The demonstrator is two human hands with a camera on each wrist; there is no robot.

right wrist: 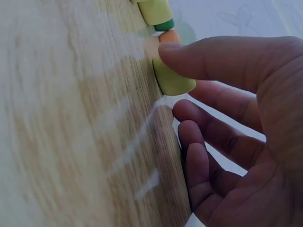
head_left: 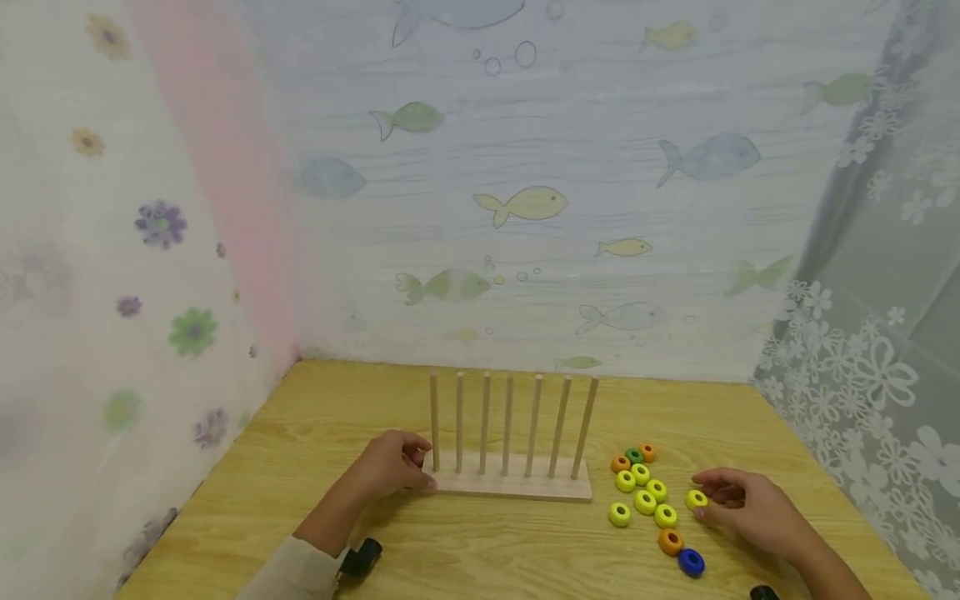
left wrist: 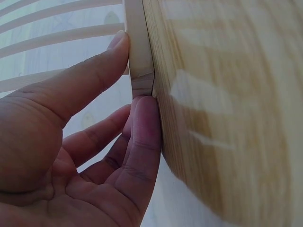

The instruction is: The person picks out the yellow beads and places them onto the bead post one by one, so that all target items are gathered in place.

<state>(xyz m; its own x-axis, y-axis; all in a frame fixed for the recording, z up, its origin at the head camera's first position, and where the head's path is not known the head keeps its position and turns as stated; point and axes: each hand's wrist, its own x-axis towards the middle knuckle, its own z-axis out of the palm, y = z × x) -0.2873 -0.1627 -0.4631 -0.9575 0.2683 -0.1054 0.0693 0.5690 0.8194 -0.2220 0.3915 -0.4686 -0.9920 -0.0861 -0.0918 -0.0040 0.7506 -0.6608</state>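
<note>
A wooden stand (head_left: 517,487) with a row of several upright bare pegs sits on the table. My left hand (head_left: 384,467) holds the left end of its base, and in the left wrist view the thumb (left wrist: 102,66) lies along the base while the fingertips meet its end. To the right, my right hand (head_left: 757,510) pinches a yellow ring (head_left: 691,503) between thumb and index finger. In the right wrist view that yellow ring (right wrist: 177,81) is low against the tabletop, and the other fingers are loosely curled near the wood.
Between stand and right hand lie several loose yellow rings (head_left: 644,508), a few orange rings (head_left: 666,547), one green ring (head_left: 632,460) and a blue ring (head_left: 687,569). The wooden table (head_left: 480,550) meets a fish-patterned curtain (head_left: 525,275) at the back.
</note>
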